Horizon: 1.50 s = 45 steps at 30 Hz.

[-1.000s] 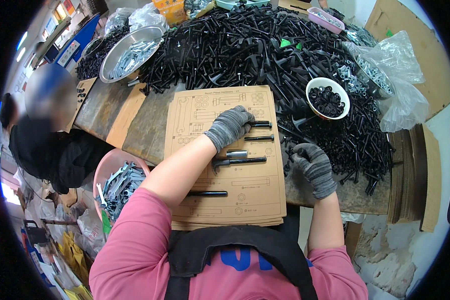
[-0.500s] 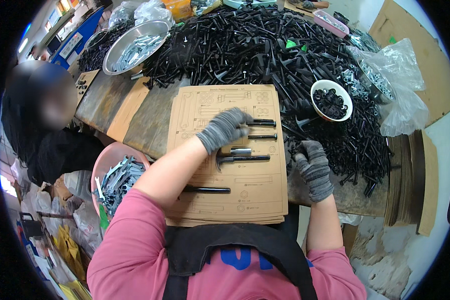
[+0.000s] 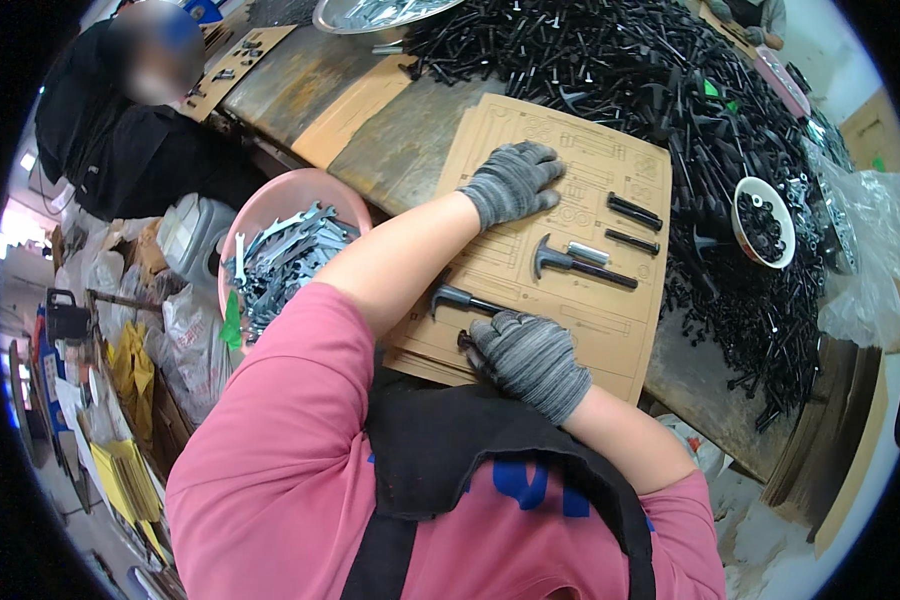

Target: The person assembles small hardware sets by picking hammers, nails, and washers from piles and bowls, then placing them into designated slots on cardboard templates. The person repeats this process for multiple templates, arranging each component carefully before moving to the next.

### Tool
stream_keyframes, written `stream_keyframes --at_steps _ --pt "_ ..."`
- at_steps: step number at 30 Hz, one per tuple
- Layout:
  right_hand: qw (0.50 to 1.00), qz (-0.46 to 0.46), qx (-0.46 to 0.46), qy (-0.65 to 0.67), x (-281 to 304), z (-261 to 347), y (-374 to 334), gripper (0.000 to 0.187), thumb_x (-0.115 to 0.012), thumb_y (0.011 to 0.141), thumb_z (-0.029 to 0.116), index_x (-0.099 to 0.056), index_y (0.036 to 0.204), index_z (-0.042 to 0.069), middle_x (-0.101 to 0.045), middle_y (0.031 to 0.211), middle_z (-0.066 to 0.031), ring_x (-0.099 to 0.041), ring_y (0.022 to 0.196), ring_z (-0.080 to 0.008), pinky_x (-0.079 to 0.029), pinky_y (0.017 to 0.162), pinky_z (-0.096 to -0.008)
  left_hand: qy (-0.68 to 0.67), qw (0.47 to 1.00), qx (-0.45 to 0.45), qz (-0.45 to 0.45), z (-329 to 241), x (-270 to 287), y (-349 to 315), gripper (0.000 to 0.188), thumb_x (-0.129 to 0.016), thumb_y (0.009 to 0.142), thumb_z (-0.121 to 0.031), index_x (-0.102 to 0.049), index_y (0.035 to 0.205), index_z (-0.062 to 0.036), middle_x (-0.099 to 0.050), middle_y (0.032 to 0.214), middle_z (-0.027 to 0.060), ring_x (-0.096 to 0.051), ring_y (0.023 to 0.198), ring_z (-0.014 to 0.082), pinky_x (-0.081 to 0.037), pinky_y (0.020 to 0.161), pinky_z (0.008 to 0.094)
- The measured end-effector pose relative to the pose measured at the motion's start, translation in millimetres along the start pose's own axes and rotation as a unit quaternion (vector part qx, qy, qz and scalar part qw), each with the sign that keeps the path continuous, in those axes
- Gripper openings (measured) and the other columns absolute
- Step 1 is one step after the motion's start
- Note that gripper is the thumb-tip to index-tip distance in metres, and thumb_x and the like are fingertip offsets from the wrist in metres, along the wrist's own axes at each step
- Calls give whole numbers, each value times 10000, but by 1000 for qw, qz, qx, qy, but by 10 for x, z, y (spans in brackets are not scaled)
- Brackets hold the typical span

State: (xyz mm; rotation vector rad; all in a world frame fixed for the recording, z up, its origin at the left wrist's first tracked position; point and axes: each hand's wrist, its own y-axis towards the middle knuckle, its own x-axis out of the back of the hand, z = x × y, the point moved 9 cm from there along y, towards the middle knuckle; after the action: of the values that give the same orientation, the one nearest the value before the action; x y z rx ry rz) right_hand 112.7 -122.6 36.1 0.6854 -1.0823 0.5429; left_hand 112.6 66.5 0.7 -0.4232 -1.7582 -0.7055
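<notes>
- The left hand [image 3: 515,183] is resting open on the upper left of the printed sheet [image 3: 610,345], its fingers reaching out and bending slightly, gripping nothing visible.
- The right hand [image 3: 532,365] is closing its fingertips on a small black part [image 3: 465,340] over the sheet's lower edge; the fingers are covering most of it, so its full shape is not showing.
- Just above the right hand, a hooked tool [image 3: 465,300] is lying on the sheet, its handle slanting toward the knuckles.
- Between the hands and farther right, a second hooked tool [image 3: 580,265] is lying just beside a silver tube [image 3: 588,253].
- Above these, near the sheet's right edge, a lone bolt [image 3: 632,241] and thicker black hardware [image 3: 635,211] are lying roughly parallel.
- The sheet is topping a stack on the table [image 3: 410,150].
- Left of the left forearm, a pink tub [image 3: 260,205] is holding wrenches [image 3: 295,260].
- Right of the sheet, a white bowl [image 3: 787,238] is holding black rings [image 3: 762,228] beside a pile of black hardware [image 3: 610,50].
- A co-worker [image 3: 150,150] is sitting at the upper left.
</notes>
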Motion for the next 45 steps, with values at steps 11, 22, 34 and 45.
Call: stream_keyframes --at_steps 11,22,34,45 --pt "999 -1 -35 38 26 -116 -263 151 -615 696 201 -565 812 118 -513 670 -79 -551 614 -248 -445 511 -353 9 1000 20 6 22 17 -54 443 -514 791 -343 -515 1140 -70 -475 1188 112 -431 1105 257 -341 943 359" --pt "981 -150 -99 76 537 -572 -646 208 -609 714 161 -557 909 112 -563 735 -96 -573 681 -258 -470 586 -351 -20 1000 10 -2 45 10 -33 448 -544 782 -314 -510 1149 -60 -473 1178 134 -433 1104 284 -333 955 365" --pt "816 -9 -574 -71 745 -2241 -2258 439 -600 754 319 -500 1119 96 -537 1038 -149 -534 945 -300 -438 802 -384 -292 946 -77 119 -1424 20 466 428 -636 737 -132 -513 1133 -28 -566 987 114 -564 834 186 -479 737 295" --pt "888 -110 -446 -6 501 -2477 -2335 309 -541 787 124 -505 1065 -4 -564 1015 -151 -529 944 -253 -416 836 -331 -114 976 -121 140 -2727 -1457 853 259 -524 675 -280 -669 775 -91 -641 803 141 -620 748 283 -484 623 411"
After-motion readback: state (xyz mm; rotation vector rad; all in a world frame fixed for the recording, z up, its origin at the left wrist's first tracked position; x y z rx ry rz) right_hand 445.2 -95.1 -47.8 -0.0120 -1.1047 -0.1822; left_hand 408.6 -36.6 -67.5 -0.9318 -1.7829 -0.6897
